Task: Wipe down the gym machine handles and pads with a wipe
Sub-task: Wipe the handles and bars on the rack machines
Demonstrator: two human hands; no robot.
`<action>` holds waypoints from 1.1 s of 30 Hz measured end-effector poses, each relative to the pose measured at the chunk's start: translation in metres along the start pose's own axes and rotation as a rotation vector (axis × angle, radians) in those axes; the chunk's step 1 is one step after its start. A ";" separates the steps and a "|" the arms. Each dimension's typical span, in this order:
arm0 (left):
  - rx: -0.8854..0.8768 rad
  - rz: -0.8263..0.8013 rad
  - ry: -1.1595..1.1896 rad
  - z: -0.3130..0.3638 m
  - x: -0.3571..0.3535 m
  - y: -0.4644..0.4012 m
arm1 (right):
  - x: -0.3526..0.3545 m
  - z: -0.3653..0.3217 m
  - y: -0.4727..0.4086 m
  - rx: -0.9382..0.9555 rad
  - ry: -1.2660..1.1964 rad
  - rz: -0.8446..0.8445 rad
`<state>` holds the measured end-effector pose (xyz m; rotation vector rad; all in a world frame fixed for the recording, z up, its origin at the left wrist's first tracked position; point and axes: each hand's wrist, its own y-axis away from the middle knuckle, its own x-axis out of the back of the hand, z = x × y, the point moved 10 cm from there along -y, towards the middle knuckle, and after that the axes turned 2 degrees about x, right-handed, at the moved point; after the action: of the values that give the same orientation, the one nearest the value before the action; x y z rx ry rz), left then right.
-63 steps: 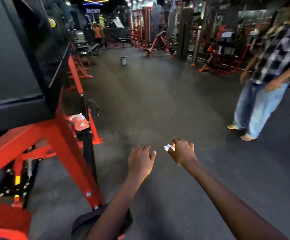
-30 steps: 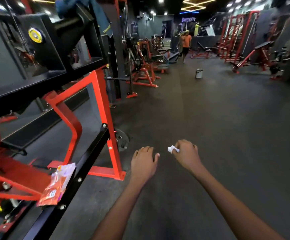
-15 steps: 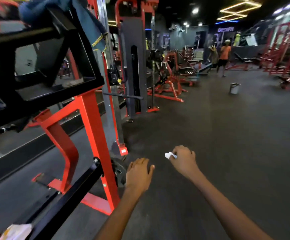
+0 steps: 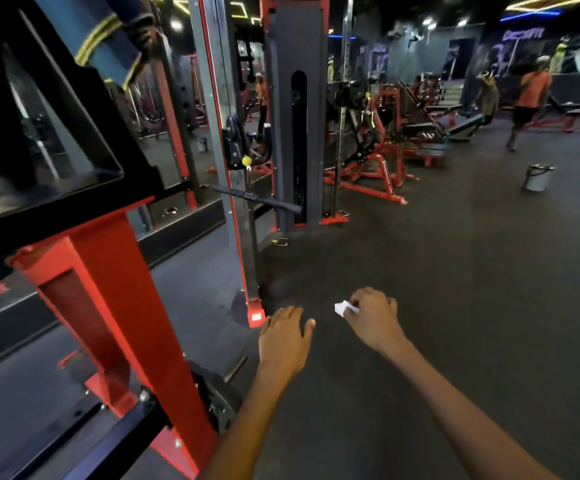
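Note:
My right hand (image 4: 371,317) grips a small crumpled white wipe (image 4: 344,308), held out over the dark floor. Beside it my left hand (image 4: 283,336) hangs relaxed with nothing in it. A red and black gym machine (image 4: 108,289) stands close on my left, its black upper frame at head height. Ahead of it stands a grey cable tower (image 4: 295,133) with a black straight bar handle (image 4: 257,199) sticking out at waist height. Both hands are apart from either machine.
A blue cloth (image 4: 115,43) hangs over the near machine's top. Red machines (image 4: 375,168) line the left side further back. A grey bucket (image 4: 537,176) stands on the rubber floor (image 4: 454,306) far right. A person in an orange shirt (image 4: 530,98) walks beyond.
The view has swung left and moved forward along the red machine toward the cable tower. Both hands keep their pose, the wipe still in my right hand.

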<state>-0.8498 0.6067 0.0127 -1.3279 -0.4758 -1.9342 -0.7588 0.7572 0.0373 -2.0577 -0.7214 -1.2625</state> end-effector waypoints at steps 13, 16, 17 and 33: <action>0.147 0.045 -0.091 -0.053 -0.022 -0.253 | -0.082 -0.023 -0.271 0.142 -0.073 -0.065; 0.171 0.073 -0.119 -0.077 -0.023 -0.310 | -0.110 -0.039 -0.332 0.207 -0.115 -0.074; 0.179 0.076 -0.125 -0.082 -0.026 -0.327 | -0.119 -0.043 -0.351 0.225 -0.132 -0.081; 0.301 0.112 -0.140 -0.188 -0.011 -0.587 | -0.215 -0.142 -0.606 0.399 -0.132 -0.147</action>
<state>-1.4027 0.8778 -0.0141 -1.2681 -0.7159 -1.6115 -1.3599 1.0269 0.0234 -1.7938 -1.1053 -0.9687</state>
